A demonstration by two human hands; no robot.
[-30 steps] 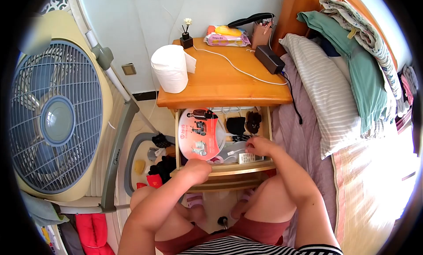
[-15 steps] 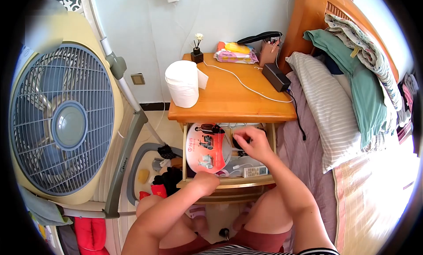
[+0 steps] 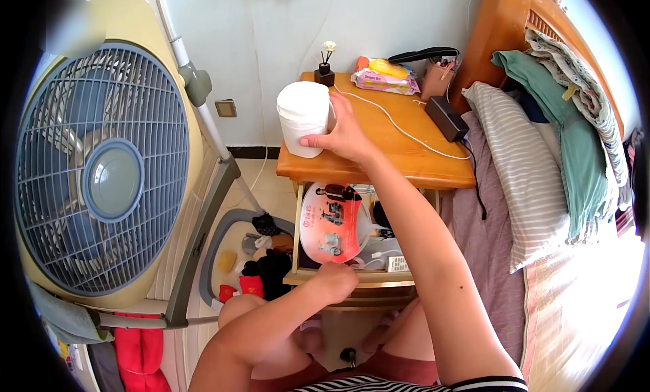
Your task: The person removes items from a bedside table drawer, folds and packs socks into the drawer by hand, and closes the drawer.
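Note:
A white toilet paper roll (image 3: 298,114) stands at the near left corner of the wooden nightstand. My right hand (image 3: 342,131) grips its right side, thumb low on the front and fingers round the far side. Below, the nightstand drawer (image 3: 379,278) is pulled out. Over its left part lies a red and white hand fan (image 3: 332,223) printed with scooters. My left hand (image 3: 337,282) is closed at the fan's lower end, and its fingertips are mostly hidden. A white remote control (image 3: 397,264) and a pale cable lie in the drawer, partly behind my right forearm.
On the nightstand (image 3: 386,138) are a reed diffuser (image 3: 325,74), a pack of wipes (image 3: 386,77), a pen holder (image 3: 437,79) and a black power adapter (image 3: 447,119). A large electric fan (image 3: 112,175) stands left; a bed with a striped pillow (image 3: 525,182) is right.
My right hand has moved from above the drawer up to the toilet paper roll and taken hold of it. My left hand stays at the hand fan. The view has shifted slightly.

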